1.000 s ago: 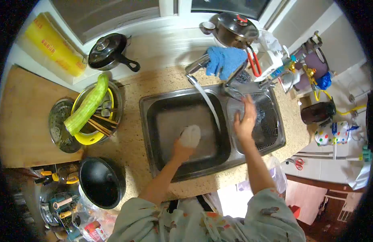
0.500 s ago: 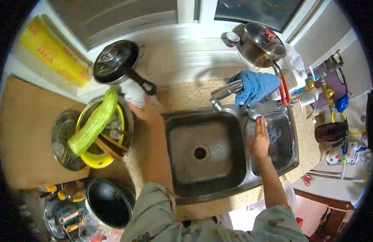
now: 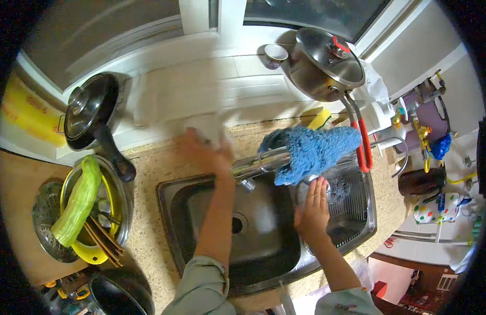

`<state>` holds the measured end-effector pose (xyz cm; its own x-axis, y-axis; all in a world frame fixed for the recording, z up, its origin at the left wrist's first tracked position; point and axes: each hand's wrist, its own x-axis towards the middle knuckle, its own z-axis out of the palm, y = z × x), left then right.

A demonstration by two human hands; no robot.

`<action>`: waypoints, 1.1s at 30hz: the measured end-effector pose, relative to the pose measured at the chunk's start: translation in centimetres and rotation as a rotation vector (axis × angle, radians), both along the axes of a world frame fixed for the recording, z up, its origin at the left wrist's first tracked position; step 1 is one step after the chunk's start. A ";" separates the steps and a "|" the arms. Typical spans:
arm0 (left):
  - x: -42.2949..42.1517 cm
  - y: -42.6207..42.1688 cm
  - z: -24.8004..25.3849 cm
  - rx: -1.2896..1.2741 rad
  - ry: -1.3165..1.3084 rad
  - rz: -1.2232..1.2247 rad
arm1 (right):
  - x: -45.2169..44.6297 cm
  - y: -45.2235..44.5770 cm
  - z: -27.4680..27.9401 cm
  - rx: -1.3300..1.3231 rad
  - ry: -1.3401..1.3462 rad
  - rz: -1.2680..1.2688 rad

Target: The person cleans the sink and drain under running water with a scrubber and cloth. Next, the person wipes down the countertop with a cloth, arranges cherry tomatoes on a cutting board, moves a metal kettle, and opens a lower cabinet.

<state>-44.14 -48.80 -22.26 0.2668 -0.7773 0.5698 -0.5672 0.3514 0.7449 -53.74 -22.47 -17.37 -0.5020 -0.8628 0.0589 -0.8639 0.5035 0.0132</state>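
My left hand (image 3: 208, 155), blurred by motion, holds a whitish cloth (image 3: 208, 125) against the counter strip behind the sink, just left of the faucet (image 3: 248, 167). A blue towel (image 3: 316, 149) is draped over the faucet. My right hand (image 3: 312, 212) is open, its fingers stretched out and lying on the divider between the large sink basin (image 3: 264, 252) and the small basin. Inside the small basin sits a wire drain basket (image 3: 350, 205). My right fingertips are just below the blue towel.
A lidded saucepan (image 3: 327, 68) with red handles and a small cup (image 3: 275, 55) stand on the sill. At left are a lidded frying pan (image 3: 93, 110) and a bowl holding a peeled green gourd (image 3: 80, 202) and chopsticks (image 3: 102, 241). A yellow sponge (image 3: 320, 119) lies behind the faucet.
My left hand has moved right with the cloth, from beside the frying pan to behind the sink. The view has shifted. The faucet has swung left over the large basin; my right hand stays flat.
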 end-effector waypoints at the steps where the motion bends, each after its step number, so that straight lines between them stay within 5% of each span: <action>1: -2.2 1.2 -0.1 -0.003 -0.056 -0.077 | -0.1 0.1 0.0 -0.029 -0.014 0.025; 7: -8.4 4.0 0.0 -0.251 -0.554 -0.517 | -0.4 0.5 -0.1 0.008 0.048 0.040; 12: -5.6 1.8 0.9 -0.511 -0.882 -0.518 | -1.1 1.4 0.0 0.014 0.088 0.075; 19: 8.3 -2.7 -1.6 -0.022 -0.441 -0.600 | -0.9 1.5 0.2 0.019 0.097 0.096; 22: 14.0 -2.2 -1.0 0.015 -0.221 -0.217 | -1.1 1.4 0.1 -0.019 0.085 0.101; 25: 18.5 -2.5 1.3 0.270 -0.574 0.124 | -0.7 0.9 0.4 -0.084 -0.033 0.092; 27: 18.5 -2.5 -0.2 0.160 -0.579 0.208 | -0.6 0.8 0.1 -0.082 -0.033 0.064; 28: 17.1 -1.7 1.1 0.161 -0.587 0.186 | -0.6 0.9 -0.1 -0.079 -0.032 0.049; 29: 16.0 -1.0 2.5 0.305 -0.234 -0.026 | -0.6 0.8 -0.5 -0.097 -0.014 0.043; 32: 10.1 1.1 -0.9 0.067 -0.618 -0.093 | -0.1 0.4 0.1 -0.147 -0.041 0.030; 33: 6.8 2.0 -2.4 0.113 -0.557 -0.205 | -0.2 0.4 -0.5 -0.143 0.010 0.032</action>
<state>-37.38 -46.84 -24.67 -0.2094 -0.8453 0.4915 -0.8119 0.4304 0.3943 -53.97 -22.12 -17.84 -0.4730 -0.8611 0.1866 -0.8798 0.4728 -0.0481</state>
